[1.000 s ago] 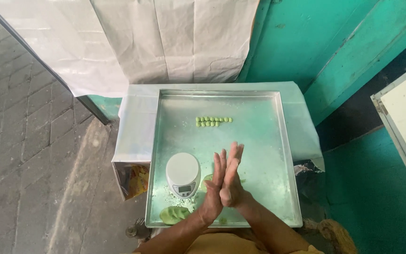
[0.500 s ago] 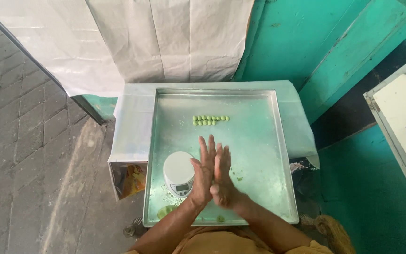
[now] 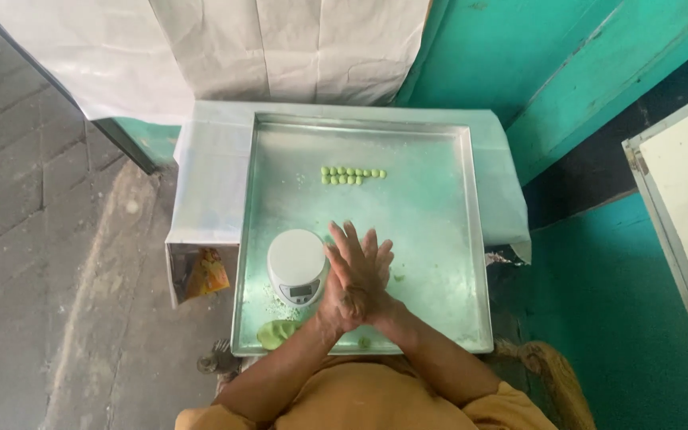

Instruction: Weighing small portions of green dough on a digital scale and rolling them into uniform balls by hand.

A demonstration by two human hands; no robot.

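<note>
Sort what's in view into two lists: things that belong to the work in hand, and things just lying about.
In the work:
left hand and right hand, pressed palm to palm
green dough lump
rows of small green balls
white kitchen scale
metal tray

Lying about:
orange packet under the table
white cloth hanging behind
white cabinet at right

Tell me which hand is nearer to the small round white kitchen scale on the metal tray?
Left. The left hand is pressed palm to palm against the right hand, on the side facing the small round white kitchen scale; the right lies beyond it, farther away.
</note>
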